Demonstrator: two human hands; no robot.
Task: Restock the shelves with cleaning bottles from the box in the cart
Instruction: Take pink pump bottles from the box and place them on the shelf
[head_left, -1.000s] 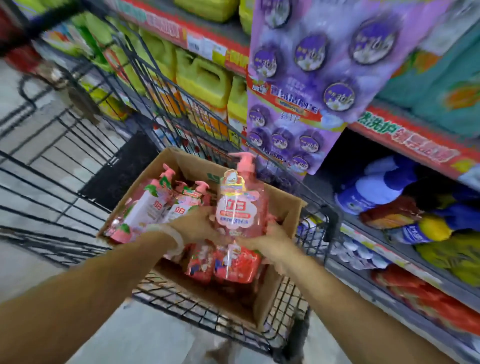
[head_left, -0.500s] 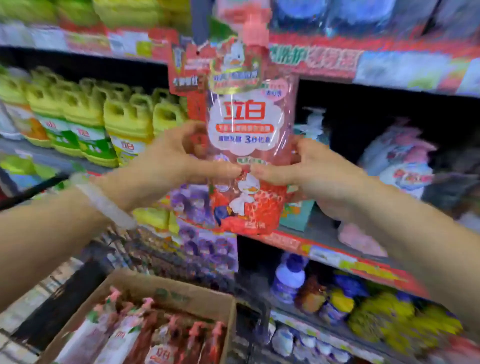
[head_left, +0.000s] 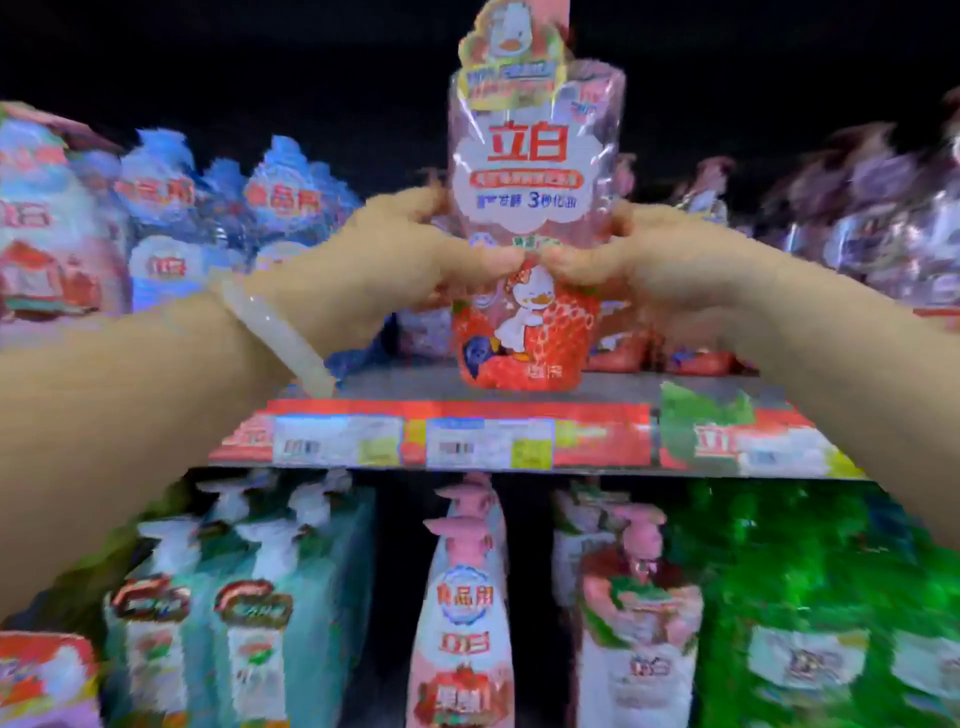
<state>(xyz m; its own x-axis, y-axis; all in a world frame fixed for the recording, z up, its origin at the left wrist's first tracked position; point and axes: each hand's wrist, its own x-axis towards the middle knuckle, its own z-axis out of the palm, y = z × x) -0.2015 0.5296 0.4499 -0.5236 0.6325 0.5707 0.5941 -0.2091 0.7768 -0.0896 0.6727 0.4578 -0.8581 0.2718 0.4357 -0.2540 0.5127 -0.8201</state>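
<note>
We hold the pink bottle (head_left: 530, 228) upright between both hands, its base at or just above the front edge of the upper shelf (head_left: 613, 387); blur hides whether it touches. Our left hand (head_left: 410, 260) and right hand (head_left: 623, 254) curl round its middle, thumbs nearly meeting on the label. It looks full, so fairly heavy, and its glossy plastic wrap could slip; gripping the waist seems sound. Similar bottles (head_left: 696, 208) stand close behind and right, blue-capped bottles (head_left: 280, 208) to the left, leaving a narrow gap. Pump bottles (head_left: 462, 597) fill the shelf below.
</note>
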